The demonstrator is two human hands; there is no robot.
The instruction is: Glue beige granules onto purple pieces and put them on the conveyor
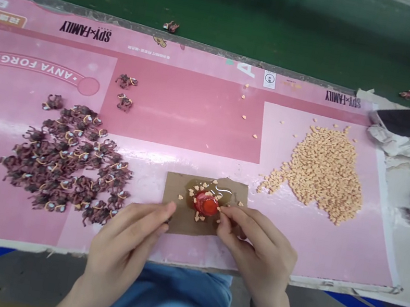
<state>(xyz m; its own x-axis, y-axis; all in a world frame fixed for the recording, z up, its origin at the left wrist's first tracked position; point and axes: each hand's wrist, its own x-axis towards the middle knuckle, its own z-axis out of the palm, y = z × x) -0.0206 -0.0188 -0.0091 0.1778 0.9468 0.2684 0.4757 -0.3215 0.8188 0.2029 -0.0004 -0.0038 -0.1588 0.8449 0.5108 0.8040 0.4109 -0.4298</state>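
Observation:
A brown cardboard square [203, 207] lies on the pink printed mat [184, 110], near its front edge. It carries a shiny amber puddle of glue [221, 196] and a red plastic cap [205, 203], with small peach-coloured pieces scattered around the cap. My right hand [255, 247] pinches at the cap's right side, and its fingertips seem to hold one such piece. My left hand [124, 250] rests its fingertips at the cardboard's left edge and holds nothing. A large pile of peach pieces [319, 171] lies to the right, and a heap of dark brown small figures [68, 161] lies to the left.
Two more dark figures [124, 92] and a few stray peach pieces lie farther back on the mat. Crumpled paper [391, 141] and a black phone [405, 121] lie at the back right. Beyond the mat's far edge is a green surface [231, 4].

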